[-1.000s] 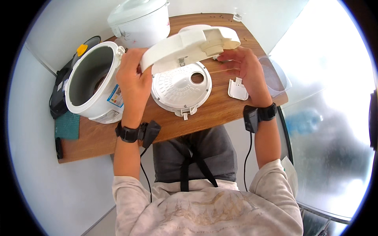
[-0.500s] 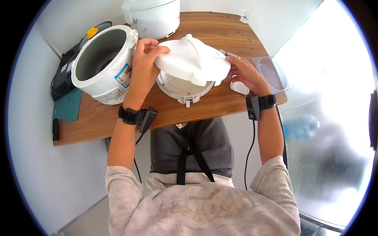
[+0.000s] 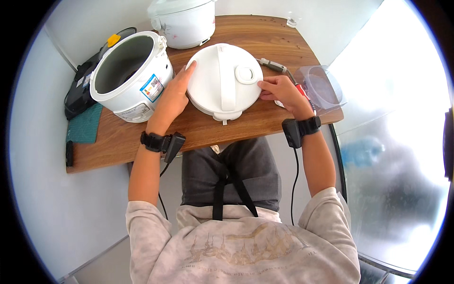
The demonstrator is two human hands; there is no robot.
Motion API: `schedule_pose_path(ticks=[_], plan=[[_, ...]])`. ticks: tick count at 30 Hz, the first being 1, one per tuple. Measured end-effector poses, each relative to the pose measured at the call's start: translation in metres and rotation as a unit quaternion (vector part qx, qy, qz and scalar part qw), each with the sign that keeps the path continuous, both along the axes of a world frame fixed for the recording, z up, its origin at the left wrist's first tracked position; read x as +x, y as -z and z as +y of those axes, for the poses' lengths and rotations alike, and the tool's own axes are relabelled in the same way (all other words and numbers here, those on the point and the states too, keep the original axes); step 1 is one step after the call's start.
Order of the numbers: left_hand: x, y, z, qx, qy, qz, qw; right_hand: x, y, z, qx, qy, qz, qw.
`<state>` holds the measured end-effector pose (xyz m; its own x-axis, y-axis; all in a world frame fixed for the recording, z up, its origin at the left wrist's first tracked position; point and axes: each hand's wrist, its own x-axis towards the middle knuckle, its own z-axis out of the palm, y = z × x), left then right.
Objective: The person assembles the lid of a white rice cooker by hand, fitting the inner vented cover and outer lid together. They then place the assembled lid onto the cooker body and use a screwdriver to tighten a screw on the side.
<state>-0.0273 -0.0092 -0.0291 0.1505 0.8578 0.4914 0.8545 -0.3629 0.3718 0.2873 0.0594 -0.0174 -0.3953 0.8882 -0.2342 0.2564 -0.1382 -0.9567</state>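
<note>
Lid [image 3: 222, 83], white and round, lies top-up between left hand [image 3: 172, 97] and right hand [image 3: 280, 90].

Both hands [image 3: 172, 99] on white lid [image 3: 222, 83]

Blue-and-white label with red mark [image 3: 152, 88] on white cooker [image 3: 126, 75] side, pale sticker below [image 3: 126, 112] near its base

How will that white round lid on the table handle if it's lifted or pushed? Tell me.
The white lid looks like rigid moulded plastic, so it is probably stiff and fairly light. Its smooth, domed top may be slippery, hence the left hand and right hand at opposite edges. Lying flat, it seems unlikely to roll.
</note>
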Motion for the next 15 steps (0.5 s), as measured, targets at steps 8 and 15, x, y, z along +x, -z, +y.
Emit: schedule_pose_path(ticks=[8,15], plan=[[0.0,0.011,0.009,-0.046,-0.031,-0.097,0.994,-0.009,-0.005,0.0,0.008,0.021,0.002,1.0],[0.025,0.019,0.001,-0.014,-0.129,-0.102,0.986,-0.007,0.012,0.003,0.013,0.018,0.0,1.0]])
